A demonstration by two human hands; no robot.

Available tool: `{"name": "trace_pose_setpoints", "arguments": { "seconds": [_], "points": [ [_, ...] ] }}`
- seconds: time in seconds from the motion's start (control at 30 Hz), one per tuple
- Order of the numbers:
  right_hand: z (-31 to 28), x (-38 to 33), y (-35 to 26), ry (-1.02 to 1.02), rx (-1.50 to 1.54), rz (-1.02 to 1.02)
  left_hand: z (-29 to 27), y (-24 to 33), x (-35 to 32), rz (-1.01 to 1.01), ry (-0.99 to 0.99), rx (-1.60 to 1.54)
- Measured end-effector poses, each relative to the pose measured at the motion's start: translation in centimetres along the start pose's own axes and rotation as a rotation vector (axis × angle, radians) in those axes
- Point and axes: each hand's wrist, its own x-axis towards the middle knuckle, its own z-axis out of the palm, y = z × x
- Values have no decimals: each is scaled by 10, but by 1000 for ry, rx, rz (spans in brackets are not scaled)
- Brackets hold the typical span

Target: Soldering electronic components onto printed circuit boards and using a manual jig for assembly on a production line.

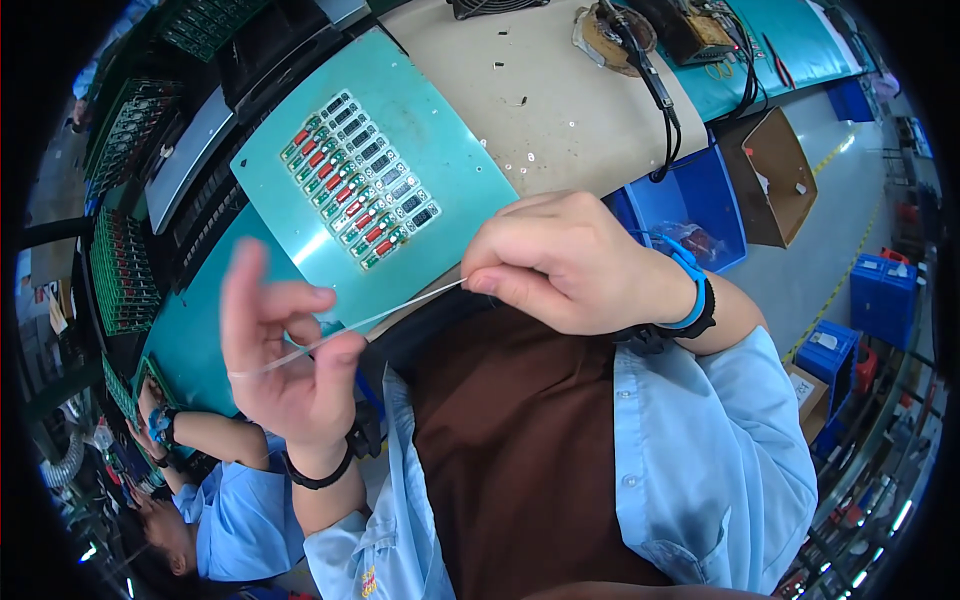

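My right hand is closed in a pinch on the end of a thin, pale strand that looks like wire. The strand stretches down and left to my left hand, where it lies across the palm near the base of the fingers. That hand is partly smeared by motion, its fingers and thumb spread apart. Beyond both hands, a panel of small circuit boards with red and black parts lies flat on a tilted green sheet. Neither hand touches the panel.
A soldering iron and its cable are at the far right of the bench. Blue bin and cardboard box stand to the right. Racks of green boards line the left, where a co-worker in a blue shirt works.
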Motion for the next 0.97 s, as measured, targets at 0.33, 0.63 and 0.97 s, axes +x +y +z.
{"name": "trace_pose_setpoints", "arguments": {
  "seconds": [0.33,0.63,0.97],
  "points": [
    [10,15,6,-24,129,-33,5,-1,14,157,-273,156],
    [6,19,9,-64,172,-57,1,2,20,181,-234,69],
    [-11,13,23,15,99,-35,-26,-18,15,230,30,45]
  ]
}}
